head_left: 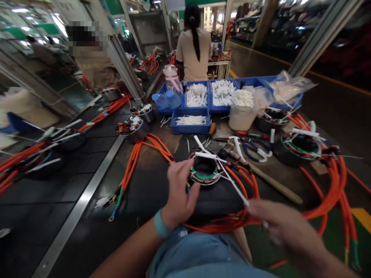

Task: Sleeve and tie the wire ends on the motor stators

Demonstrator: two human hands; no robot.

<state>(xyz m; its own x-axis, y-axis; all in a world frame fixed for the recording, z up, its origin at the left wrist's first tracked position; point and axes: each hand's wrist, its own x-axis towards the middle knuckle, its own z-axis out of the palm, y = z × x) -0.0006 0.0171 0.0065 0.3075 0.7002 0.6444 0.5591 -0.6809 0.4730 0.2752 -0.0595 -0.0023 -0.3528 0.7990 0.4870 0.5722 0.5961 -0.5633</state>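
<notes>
In front of me stands a motor stator (205,178) with a dark round bore, green insulation and wires around its rim. White sleeves (205,155) lie across its top, and orange cables (240,181) leave it on the right. My left hand (182,189) is at its left side, thumb and fingers apart, with nothing seen in it. A white cord (232,181) runs taut from the stator's top down to my right hand (275,220), whose fingers are closed on its end. Motion blurs the right hand, so its fingertips are unclear.
Blue bins (189,125) of white sleeves and strips stand behind the stator, beside a white tub (242,112). Pliers (256,150) and a wooden stick (275,183) lie to the right. Another cabled stator (301,148) sits farther right. A person (194,50) stands beyond the bench.
</notes>
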